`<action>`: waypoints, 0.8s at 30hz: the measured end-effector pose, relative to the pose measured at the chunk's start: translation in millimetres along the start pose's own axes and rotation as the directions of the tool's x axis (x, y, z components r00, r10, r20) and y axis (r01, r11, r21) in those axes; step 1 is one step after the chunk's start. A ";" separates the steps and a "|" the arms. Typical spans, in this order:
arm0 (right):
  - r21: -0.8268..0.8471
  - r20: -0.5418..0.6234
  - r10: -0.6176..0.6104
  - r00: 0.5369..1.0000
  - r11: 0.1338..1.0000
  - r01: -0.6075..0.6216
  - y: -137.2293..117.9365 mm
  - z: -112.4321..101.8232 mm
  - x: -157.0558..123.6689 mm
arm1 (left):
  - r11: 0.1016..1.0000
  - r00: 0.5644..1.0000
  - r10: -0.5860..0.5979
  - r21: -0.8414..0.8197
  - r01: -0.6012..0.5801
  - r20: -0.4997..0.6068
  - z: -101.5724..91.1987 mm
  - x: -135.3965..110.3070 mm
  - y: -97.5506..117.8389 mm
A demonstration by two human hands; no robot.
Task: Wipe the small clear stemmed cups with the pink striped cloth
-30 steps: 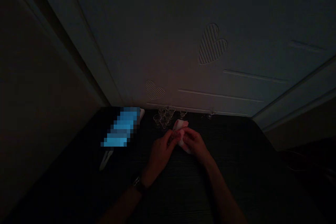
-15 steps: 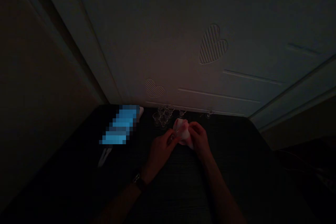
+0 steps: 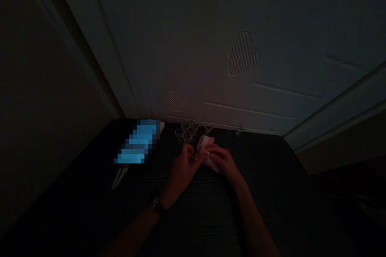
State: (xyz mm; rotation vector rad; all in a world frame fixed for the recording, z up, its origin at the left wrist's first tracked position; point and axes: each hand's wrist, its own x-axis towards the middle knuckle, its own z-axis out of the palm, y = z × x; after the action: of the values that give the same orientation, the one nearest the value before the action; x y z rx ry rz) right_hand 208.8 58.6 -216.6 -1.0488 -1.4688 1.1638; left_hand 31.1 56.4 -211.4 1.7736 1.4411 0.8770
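In dim light, my left hand is closed, fingers curled round a small clear glass piece, mostly hidden by the fingers and cloth. A pale pink and white cloth bunches between both hands. My right hand pinches this cloth and presses it against the glass piece near my left fingertips. Just beyond my left hand stands a cluster of several small clear glass cups. One more glass cup stands behind the cloth.
A phone with a lit, blurred screen lies on the dark table to the left, a white loop-shaped thing at its near end. Small clear glass pieces sit at the back right. A pale panel with heart reliefs borders the table's rear.
My right hand has moved left and closer to my left hand. The cloth is now gathered more tightly over the glass piece. The view has shifted slightly.
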 end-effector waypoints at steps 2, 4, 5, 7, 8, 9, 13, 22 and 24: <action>-0.009 0.020 0.010 1.000 1.000 -0.009 -2.0 0.8 -1.7 | 1.000 1.000 -0.001 -0.016 0.001 -0.005 0.1 -0.6 -0.1; -0.018 0.025 0.019 0.999 1.000 -0.019 -2.6 2.8 -2.9 | 0.999 1.000 0.008 -0.033 -0.008 -0.005 -0.4 -1.5 0.5; -0.023 0.022 0.022 1.000 1.000 -0.021 -2.3 4.0 -3.2 | 0.999 1.000 0.015 -0.041 -0.015 -0.006 -0.6 -1.9 1.0; -0.038 -0.003 0.021 1.000 0.999 -0.021 -0.9 5.9 -2.8 | 0.998 0.999 0.033 -0.055 -0.034 -0.006 -0.7 -2.5 2.0; -0.046 -0.024 0.018 1.000 0.999 -0.019 0.1 6.5 -2.2 | 0.997 0.999 0.045 -0.060 -0.045 -0.005 -0.3 -2.6 2.3; -0.054 -0.051 0.014 0.999 0.998 -0.017 1.3 6.7 -1.4 | 0.996 0.998 0.060 -0.063 -0.060 -0.004 0.3 -2.5 2.3; -0.082 -0.177 -0.005 0.984 0.997 -0.010 6.7 4.8 1.9 | 0.990 0.991 0.132 -0.054 -0.132 -0.004 4.2 -0.7 0.1; -0.130 -0.312 -0.064 0.948 0.991 0.024 11.9 1.7 4.6 | 0.963 0.964 0.265 -0.047 -0.267 -0.037 2.5 2.7 -4.9; -0.132 -0.325 -0.071 0.943 0.991 0.029 11.9 2.1 5.0 | 0.960 0.960 0.275 -0.049 -0.277 -0.054 2.1 2.4 -5.0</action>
State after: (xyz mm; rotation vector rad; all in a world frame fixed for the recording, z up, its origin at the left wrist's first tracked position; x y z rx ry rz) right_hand 206.6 65.3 -227.7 -1.2200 -1.3058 0.8201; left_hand 30.6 59.4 -216.5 1.9527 1.2007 1.0968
